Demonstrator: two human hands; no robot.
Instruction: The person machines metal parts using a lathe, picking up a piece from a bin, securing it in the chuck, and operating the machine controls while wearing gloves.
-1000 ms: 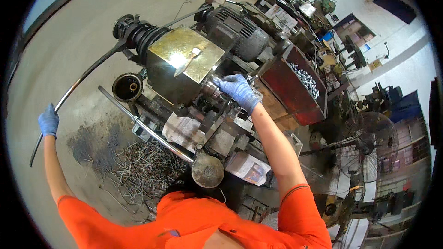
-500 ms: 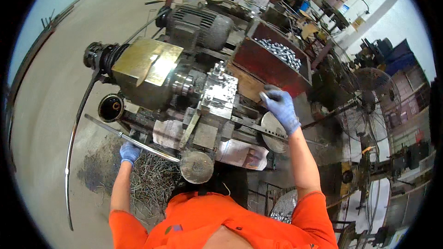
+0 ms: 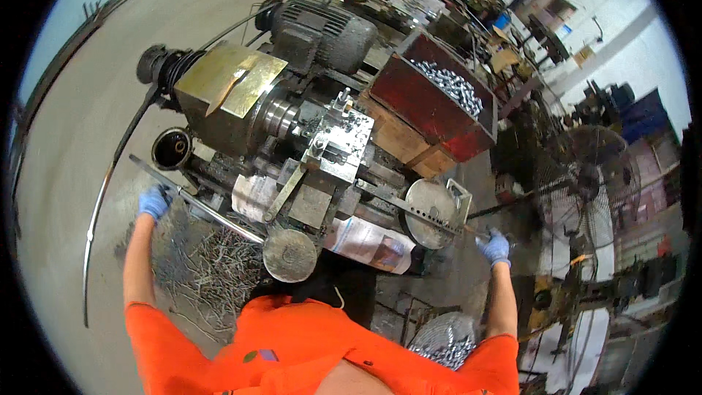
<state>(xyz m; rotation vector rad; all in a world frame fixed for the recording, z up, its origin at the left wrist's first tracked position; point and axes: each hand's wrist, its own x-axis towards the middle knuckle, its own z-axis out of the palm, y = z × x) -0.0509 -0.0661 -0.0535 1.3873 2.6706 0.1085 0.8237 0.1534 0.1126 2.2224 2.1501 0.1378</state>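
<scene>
A greasy small lathe (image 3: 267, 113) stands before me, with a brass-coloured cover (image 3: 238, 77), a bare metal spindle (image 3: 281, 117) and a chip-strewn tool block (image 3: 340, 143). My left hand (image 3: 153, 202), in a blue glove, is closed beside the upper part of a long steel rod (image 3: 212, 208); its grip is partly hidden. The rod's lower end meets a round grey disc (image 3: 289, 256). At the right, my gloved right hand (image 3: 494, 247) is closed on a thin handle (image 3: 477, 233), just beyond a bar with holes (image 3: 420, 212) that crosses a round plate (image 3: 431, 232).
Behind the tool block, a red crate (image 3: 431, 106) of small shiny metal parts rests on wood. Metal shavings (image 3: 219, 278) lie on the floor at my left. A caged fan (image 3: 589, 175) stands at the right; a basket of parts (image 3: 446, 340) sits near my right elbow.
My right hand has come down and to the right, from near the crate to the thin handle. My left hand has moved left and upward beside the rod. The view has shifted slightly.
</scene>
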